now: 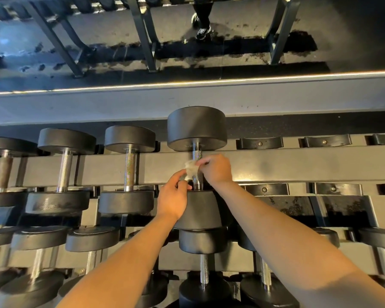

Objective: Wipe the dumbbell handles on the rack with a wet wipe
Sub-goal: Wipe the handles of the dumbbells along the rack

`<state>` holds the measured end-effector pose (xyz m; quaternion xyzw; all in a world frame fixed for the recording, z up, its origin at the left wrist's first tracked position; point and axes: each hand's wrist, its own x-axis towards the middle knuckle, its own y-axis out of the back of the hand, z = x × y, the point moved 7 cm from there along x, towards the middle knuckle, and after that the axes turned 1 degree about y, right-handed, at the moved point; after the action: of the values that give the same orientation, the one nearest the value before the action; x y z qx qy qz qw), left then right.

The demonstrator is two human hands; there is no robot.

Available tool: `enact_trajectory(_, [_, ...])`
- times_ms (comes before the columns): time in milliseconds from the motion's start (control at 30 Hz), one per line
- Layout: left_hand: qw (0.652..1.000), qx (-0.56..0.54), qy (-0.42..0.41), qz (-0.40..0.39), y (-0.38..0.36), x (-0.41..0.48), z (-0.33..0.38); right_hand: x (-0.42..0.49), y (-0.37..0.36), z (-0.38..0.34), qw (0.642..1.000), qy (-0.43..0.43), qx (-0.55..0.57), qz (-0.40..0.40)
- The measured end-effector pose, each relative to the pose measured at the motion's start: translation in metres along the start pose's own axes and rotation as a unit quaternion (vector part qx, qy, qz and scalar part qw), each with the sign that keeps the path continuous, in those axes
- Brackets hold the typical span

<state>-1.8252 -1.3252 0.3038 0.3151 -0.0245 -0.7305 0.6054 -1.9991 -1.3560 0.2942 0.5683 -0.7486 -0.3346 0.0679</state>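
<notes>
Hands [217,168] (both) pinching wipe [191,171] beside handle [197,154]

Black weights, silver handles, one pale wipe

The dumbbell [197,138] at 12 o'clock of centre has matte black heads and a shiny silver handle [197,154] with a fine cross-hatched knurl pattern; against it lies a whitish-grey wet wipe [190,170]. The rack [298,165] rail at 3 o'clock is dark grey. At 9 o'clock, neighbouring dumbbells [129,165] repeat black and chrome. The floor [242,52] at 12 o'clock is dark, speckled with black blotches, edged by a glowing yellow-white strip [276,77].
</notes>
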Motion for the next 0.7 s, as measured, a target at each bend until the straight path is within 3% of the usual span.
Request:
enact_trajectory(133, [1.000,-0.004,-0.011,0.005,0.000,-0.002,0.001,-0.010,-0.010,0.019,0.981,-0.055,-0.136,-0.124])
enact_trajectory(200, [1.000,-0.004,-0.011,0.006,0.000,-0.002,0.002,-0.011,-0.005,0.016,0.983,-0.050,-0.136,-0.115])
enact_trajectory(333, [1.000,0.004,-0.003,0.001,-0.001,-0.001,0.001,0.001,0.020,-0.009,0.996,-0.050,0.069,0.030])
enact_trajectory(433, [1.000,0.002,-0.003,-0.005,-0.002,-0.001,0.000,0.002,0.012,-0.014,0.980,-0.103,0.161,0.045])
enact_trajectory(567, [1.000,0.002,-0.008,-0.004,-0.002,0.002,-0.002,-0.003,-0.004,-0.001,0.994,-0.108,0.020,-0.008])
enact_trajectory(700, [1.000,-0.005,-0.016,-0.004,-0.002,0.003,-0.003,-0.011,-0.017,0.013,0.980,-0.123,-0.115,-0.108])
